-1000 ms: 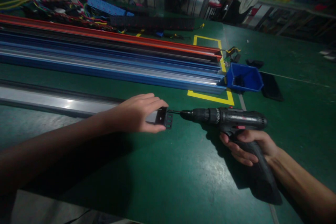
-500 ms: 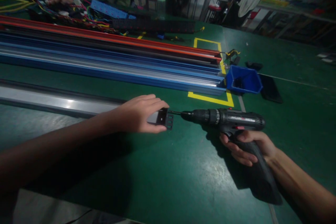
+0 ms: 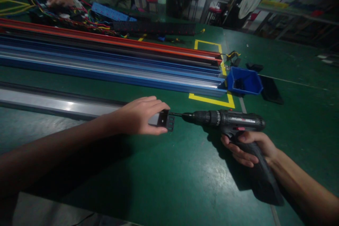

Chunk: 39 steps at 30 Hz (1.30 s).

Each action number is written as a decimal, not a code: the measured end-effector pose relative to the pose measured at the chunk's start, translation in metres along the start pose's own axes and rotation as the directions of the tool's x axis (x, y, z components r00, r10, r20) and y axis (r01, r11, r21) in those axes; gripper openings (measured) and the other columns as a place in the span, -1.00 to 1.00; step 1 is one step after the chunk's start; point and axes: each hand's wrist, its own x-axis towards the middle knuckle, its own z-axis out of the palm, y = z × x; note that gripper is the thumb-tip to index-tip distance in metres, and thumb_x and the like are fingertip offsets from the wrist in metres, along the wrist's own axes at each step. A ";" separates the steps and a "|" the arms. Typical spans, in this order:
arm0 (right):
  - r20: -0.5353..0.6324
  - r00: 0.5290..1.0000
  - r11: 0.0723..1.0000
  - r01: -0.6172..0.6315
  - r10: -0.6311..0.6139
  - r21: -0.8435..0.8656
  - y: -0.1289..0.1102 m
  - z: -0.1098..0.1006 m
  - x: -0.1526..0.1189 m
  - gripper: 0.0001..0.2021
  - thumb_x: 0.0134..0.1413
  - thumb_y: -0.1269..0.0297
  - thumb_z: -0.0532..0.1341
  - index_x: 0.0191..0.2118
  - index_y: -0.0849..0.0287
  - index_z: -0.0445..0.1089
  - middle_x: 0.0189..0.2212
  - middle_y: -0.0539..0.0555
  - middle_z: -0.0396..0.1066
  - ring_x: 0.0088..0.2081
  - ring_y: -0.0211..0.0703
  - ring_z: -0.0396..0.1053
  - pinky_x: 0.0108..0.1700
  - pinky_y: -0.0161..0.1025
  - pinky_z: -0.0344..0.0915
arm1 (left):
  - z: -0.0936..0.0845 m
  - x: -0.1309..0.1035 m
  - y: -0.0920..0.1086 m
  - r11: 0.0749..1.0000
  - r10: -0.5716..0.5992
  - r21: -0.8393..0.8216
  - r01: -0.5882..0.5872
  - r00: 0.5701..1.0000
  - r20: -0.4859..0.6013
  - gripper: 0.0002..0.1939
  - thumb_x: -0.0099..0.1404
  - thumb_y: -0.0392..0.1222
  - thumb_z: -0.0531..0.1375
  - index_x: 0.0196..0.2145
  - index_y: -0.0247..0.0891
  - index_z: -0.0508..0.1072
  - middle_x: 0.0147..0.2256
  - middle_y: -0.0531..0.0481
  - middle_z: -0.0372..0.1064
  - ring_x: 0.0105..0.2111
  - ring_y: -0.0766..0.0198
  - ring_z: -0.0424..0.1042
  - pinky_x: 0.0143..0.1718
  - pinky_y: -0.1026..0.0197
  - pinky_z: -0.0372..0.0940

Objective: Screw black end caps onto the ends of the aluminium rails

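Right grip [image 3: 260, 139] is clamped round the drill [image 3: 242, 120], its bit [image 3: 177, 114] at the black end cap [image 3: 164, 119] of a long metal bar [image 3: 66, 105] lying on the green bench [image 3: 169, 176]. Left grip [image 3: 140, 114] clasps that same end.

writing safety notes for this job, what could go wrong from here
The bit could slip off the black end piece and strike the left hand, whose fingers and thumb are close to its tip. The silver bar might shift or twist, as no clamp is in view. The drill, held only by the right hand, may tilt and pull the bit off line.
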 end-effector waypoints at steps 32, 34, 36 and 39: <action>0.006 1.000 1.000 -0.013 0.013 0.023 -0.001 0.001 0.000 -0.69 0.24 0.33 0.22 -0.03 0.40 0.59 -0.41 0.09 0.47 -0.72 -0.46 0.16 -0.59 -0.40 0.37 | 0.001 -0.001 0.000 1.000 0.003 0.009 -0.003 1.000 -0.009 -0.47 0.39 0.17 0.29 0.12 -0.27 0.45 -0.06 -0.13 0.54 -0.10 0.10 0.46 -0.03 0.11 0.31; 0.005 1.000 1.000 -0.008 0.008 0.017 0.000 0.000 -0.001 -0.69 0.24 0.33 0.22 -0.02 0.41 0.58 -0.41 0.09 0.47 -0.72 -0.46 0.16 -0.59 -0.40 0.37 | 0.001 -0.001 0.000 1.000 0.000 0.009 0.000 1.000 -0.011 -0.48 0.39 0.15 0.30 0.12 -0.27 0.45 -0.06 -0.13 0.55 -0.10 0.10 0.46 -0.03 0.11 0.32; -0.002 1.000 1.000 -0.003 0.003 0.012 0.000 0.000 -0.002 -0.69 0.25 0.32 0.21 -0.03 0.40 0.58 -0.41 0.09 0.47 -0.72 -0.46 0.16 -0.60 -0.40 0.36 | 0.001 -0.001 0.001 1.000 -0.004 0.012 0.004 1.000 -0.011 -0.49 0.38 0.14 0.30 0.11 -0.26 0.46 -0.06 -0.13 0.55 -0.11 0.11 0.46 -0.03 0.12 0.32; -0.017 1.000 1.000 -0.008 0.008 0.011 0.000 0.000 -0.002 -0.70 0.23 0.31 0.22 -0.04 0.39 0.57 -0.41 0.09 0.46 -0.72 -0.46 0.14 -0.60 -0.40 0.36 | 0.000 0.000 0.001 1.000 -0.010 0.019 0.010 1.000 -0.008 -0.49 0.37 0.13 0.31 0.11 -0.26 0.46 -0.06 -0.13 0.55 -0.11 0.11 0.46 -0.03 0.12 0.32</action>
